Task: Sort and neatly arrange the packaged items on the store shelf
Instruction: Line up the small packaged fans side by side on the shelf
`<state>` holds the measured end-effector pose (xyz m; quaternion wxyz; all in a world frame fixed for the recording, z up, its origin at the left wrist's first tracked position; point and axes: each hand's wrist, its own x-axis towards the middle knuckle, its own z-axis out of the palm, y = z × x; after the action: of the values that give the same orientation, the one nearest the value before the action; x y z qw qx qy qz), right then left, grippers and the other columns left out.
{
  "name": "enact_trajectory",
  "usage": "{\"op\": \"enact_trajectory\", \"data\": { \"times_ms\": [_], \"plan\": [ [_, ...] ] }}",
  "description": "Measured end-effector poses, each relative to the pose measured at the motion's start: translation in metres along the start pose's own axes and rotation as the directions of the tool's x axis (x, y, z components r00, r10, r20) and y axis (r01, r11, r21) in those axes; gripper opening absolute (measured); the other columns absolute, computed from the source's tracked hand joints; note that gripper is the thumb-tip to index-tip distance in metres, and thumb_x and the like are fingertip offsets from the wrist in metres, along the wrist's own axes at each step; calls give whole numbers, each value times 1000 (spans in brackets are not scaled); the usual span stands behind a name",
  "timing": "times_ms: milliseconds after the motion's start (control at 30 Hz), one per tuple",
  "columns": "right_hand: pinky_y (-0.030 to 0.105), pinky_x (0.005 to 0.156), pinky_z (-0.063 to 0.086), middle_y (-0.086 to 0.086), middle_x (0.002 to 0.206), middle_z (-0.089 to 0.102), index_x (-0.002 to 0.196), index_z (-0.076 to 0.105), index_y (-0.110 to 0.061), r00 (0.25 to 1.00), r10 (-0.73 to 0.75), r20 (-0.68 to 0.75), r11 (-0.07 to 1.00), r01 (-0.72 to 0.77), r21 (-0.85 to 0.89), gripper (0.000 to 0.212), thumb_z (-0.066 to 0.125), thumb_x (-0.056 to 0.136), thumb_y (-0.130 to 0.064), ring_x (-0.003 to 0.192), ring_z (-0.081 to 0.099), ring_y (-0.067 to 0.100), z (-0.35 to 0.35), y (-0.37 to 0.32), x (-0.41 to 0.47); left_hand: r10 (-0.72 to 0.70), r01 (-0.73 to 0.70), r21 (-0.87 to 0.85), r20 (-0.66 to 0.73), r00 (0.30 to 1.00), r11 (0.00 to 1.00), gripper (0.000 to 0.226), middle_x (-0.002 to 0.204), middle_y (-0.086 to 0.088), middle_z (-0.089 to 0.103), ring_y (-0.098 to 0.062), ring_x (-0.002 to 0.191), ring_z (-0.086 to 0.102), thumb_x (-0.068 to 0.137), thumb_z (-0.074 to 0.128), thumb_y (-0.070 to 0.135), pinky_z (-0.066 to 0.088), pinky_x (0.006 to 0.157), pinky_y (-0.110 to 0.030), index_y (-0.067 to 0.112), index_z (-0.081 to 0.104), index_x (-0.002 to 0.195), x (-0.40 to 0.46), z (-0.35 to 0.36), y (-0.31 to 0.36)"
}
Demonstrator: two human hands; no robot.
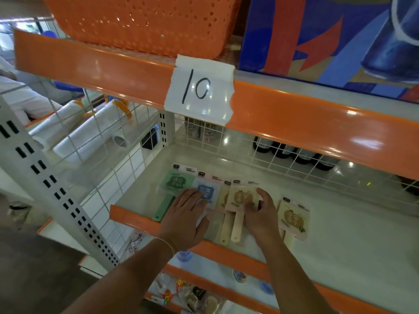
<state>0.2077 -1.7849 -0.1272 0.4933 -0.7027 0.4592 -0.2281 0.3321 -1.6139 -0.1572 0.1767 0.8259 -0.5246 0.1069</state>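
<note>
You're about halfway: green fan (pixel 175 184) and blue fan (pixel 207 193) lined up under your flat left hand (pixel 183 219), right hand (pixel 260 214) pinching the overlapping beige fans (pixel 243 198), stray beige fan (pixel 293 219) just right needs tucking in.

My left hand (pixel 184 219) covers the lower half of the blue packaged fan (pixel 206 193), hiding its handle. My right hand (pixel 260 215) hides part of the top beige fan (pixel 242 197), which overlaps another beneath. The print on every pack is too small to read. The bottles (pixel 294 152) behind the wire grid, centre right, are cut off by the orange shelf edge (pixel 317 123).
</note>
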Motion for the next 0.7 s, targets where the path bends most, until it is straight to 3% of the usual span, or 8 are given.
{"op": "enact_trajectory", "data": {
  "times_ms": [100, 167, 233, 300, 467, 700],
  "plan": [
    [42, 90, 53, 0, 110, 60, 147, 30, -24, 999, -38, 13, 991, 39, -126, 61, 57, 93, -35, 92, 61, 17, 1, -1, 0, 5, -5, -6, -17, 1000, 1000, 49, 130, -10, 59, -27, 129, 45, 92, 39, 40, 25, 115, -39, 8, 64, 118, 0, -1, 1],
    [39, 94, 49, 1, 114, 59, 142, 39, -16, 997, -72, 37, 966, 79, -248, 58, 58, 91, -36, 103, 59, 22, 1, 0, 3, 7, -7, -11, -30, 1000, 1000, 47, 128, -10, 60, -27, 128, 46, 92, 41, 39, 24, 115, -38, 8, 65, 118, 1, -1, 0],
    [36, 85, 51, 2, 107, 64, 115, 57, -16, 992, -118, 53, 930, 129, -345, 35, 59, 86, -35, 100, 61, 24, 4, 3, 6, 10, -10, -11, -39, 999, 1000, 46, 127, -10, 60, -27, 127, 46, 91, 42, 39, 22, 115, -37, 9, 65, 117, 1, -1, 0],
    [31, 77, 49, 1, 97, 62, 99, 58, -16, 987, -152, 60, 904, 163, -395, 25, 59, 84, -36, 94, 61, 23, 6, 6, 7, 10, -11, -10, -42, 999, 1000, 46, 127, -9, 60, -27, 127, 46, 90, 43, 39, 22, 115, -37, 9, 65, 117, 1, -1, 0],
    [23, 84, 32, 12, 119, 53, 128, 53, -8, 985, -157, 70, 894, 172, -414, 47, 61, 89, -32, 111, 51, 25, 6, 5, -4, 3, -4, -15, -39, 999, 1000, 46, 127, -8, 60, -25, 127, 45, 91, 41, 40, 23, 116, -36, 9, 64, 117, 1, -1, 1],
    [17, 84, 33, 11, 122, 51, 122, 60, -11, 973, -227, 42, 898, 226, -377, 37, 61, 89, -28, 108, 53, 21, 10, 8, -9, -4, 3, -9, -32, 999, 1000, 45, 129, -7, 59, -24, 129, 44, 92, 41, 41, 26, 115, -39, 11, 63, 118, 0, 2, 0]
  ]
}}
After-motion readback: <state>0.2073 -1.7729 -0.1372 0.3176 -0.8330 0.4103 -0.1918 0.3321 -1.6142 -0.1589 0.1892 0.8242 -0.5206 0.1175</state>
